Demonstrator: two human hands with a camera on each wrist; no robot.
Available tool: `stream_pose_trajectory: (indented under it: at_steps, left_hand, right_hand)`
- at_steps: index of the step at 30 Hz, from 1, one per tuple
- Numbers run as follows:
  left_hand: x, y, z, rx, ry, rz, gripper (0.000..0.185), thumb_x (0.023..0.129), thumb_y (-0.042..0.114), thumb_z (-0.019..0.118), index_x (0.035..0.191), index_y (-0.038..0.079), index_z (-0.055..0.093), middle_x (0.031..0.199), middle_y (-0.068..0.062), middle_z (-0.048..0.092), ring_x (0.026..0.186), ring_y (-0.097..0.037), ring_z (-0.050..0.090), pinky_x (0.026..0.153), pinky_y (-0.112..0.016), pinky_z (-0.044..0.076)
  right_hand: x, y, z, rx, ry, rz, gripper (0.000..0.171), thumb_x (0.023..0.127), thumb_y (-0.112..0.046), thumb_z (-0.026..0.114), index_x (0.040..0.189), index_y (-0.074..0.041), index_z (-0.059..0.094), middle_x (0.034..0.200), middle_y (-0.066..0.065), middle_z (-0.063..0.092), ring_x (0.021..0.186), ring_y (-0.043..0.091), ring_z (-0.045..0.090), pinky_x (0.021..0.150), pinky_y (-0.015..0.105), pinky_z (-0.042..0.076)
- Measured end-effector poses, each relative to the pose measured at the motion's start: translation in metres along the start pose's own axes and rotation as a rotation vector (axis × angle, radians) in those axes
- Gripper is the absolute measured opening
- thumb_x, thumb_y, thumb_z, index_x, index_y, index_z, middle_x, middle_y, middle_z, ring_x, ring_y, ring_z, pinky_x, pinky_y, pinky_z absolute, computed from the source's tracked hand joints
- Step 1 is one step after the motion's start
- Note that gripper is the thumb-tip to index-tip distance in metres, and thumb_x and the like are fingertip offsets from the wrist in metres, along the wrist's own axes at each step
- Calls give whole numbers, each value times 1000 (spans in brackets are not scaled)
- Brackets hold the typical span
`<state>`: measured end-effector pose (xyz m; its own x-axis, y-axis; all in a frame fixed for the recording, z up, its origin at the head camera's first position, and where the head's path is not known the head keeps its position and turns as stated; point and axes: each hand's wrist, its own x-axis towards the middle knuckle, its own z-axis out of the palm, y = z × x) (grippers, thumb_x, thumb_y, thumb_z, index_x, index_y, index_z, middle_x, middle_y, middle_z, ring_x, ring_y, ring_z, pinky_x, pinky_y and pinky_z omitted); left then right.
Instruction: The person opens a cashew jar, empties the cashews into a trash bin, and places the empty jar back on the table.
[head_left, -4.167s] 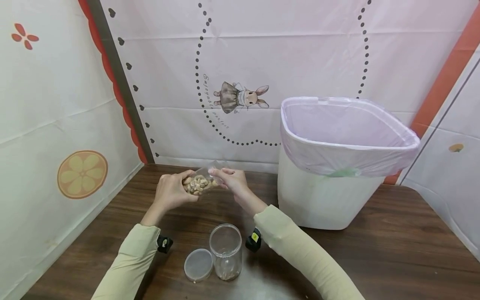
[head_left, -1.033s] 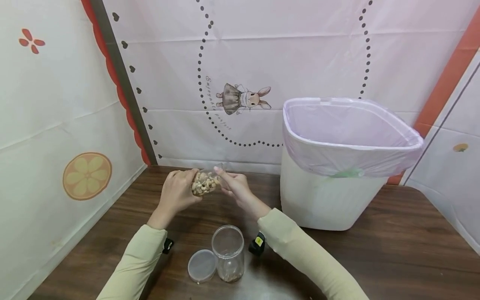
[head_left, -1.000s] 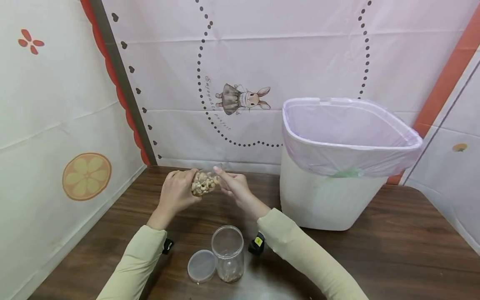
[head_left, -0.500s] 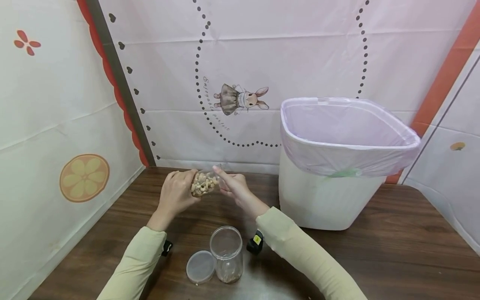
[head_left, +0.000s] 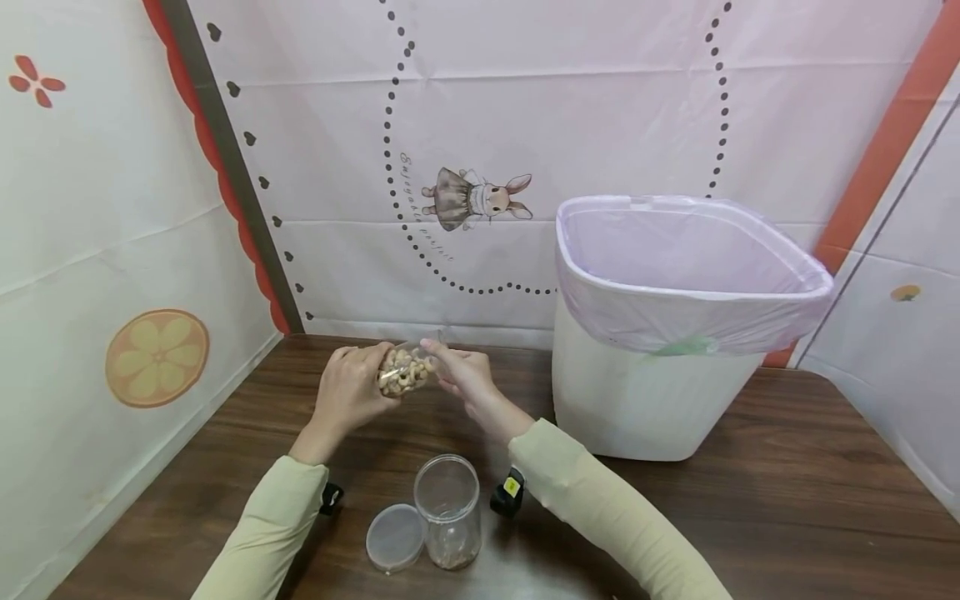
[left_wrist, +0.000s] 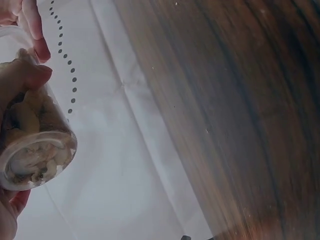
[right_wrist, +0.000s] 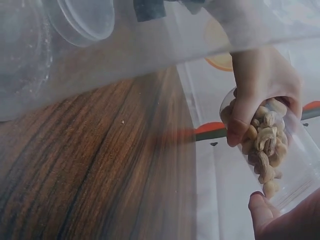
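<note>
Above the table, a clear plastic jar (head_left: 411, 343) lies tilted on its side between both hands, part full of cashews (head_left: 402, 372). My left hand (head_left: 348, 392) grips it round the base end, thumb and fingers on opposite sides. At the mouth end, my right hand (head_left: 468, 379) holds the rim with thumb and fingers. In the left wrist view the round bottom of the jar (left_wrist: 37, 157) faces the camera. The right wrist view shows the cashews (right_wrist: 267, 142) heaped along the jar's lower wall, with my left hand (right_wrist: 262, 75) round it.
A second clear jar (head_left: 450, 521), with a few bits at its bottom, stands upright on the wooden table (head_left: 825, 500). Beside it lies a translucent lid (head_left: 396, 537). A white bin (head_left: 637, 400) with a lilac liner stands at right. Printed cloth walls (head_left: 337, 125) enclose the table.
The jar has turned in my hands and the cashews have shifted inside it. Both hands stay in nearly the same place. The head view has swung slightly.
</note>
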<state>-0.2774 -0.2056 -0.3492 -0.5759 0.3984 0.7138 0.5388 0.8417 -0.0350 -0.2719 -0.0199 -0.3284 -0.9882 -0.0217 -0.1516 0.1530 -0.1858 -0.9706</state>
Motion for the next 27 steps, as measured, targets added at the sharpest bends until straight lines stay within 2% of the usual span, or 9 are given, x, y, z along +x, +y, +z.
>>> stream_pose_trajectory:
  at_steps: [13, 16, 20, 27]
  left_hand:
    - [-1, 1, 1, -67, -40, -21, 75, 40, 27, 84, 106, 0, 61, 91, -13, 68, 80, -27, 62, 82, -41, 42]
    - [-1, 1, 1, -98, -54, -33, 74, 40, 26, 84, 106, 0, 61, 91, -14, 67, 81, -27, 62, 83, -41, 42]
    - [-1, 0, 2, -125, -74, -43, 73, 41, 26, 84, 106, 1, 61, 89, -13, 67, 81, -26, 62, 84, -42, 42]
    - [0, 1, -1, -140, -82, -48, 69, 39, 26, 83, 102, 5, 61, 84, -9, 67, 76, -23, 61, 82, -41, 43]
  right_hand:
    - [-1, 5, 0, -15, 33, -15, 52, 69, -39, 76, 98, 3, 66, 90, 4, 64, 75, 10, 61, 76, 29, 52]
    - [-2, 5, 0, -22, 33, -21, 50, 69, -40, 76, 95, 3, 67, 86, 1, 62, 70, 7, 58, 78, 32, 51]
    - [-2, 6, -2, -26, 30, -26, 51, 68, -40, 76, 94, 2, 67, 86, 2, 63, 71, 8, 59, 82, 35, 50]
    - [-4, 7, -4, -23, 21, -42, 51, 68, -41, 76, 93, 3, 67, 85, 4, 65, 72, 9, 59, 79, 33, 51]
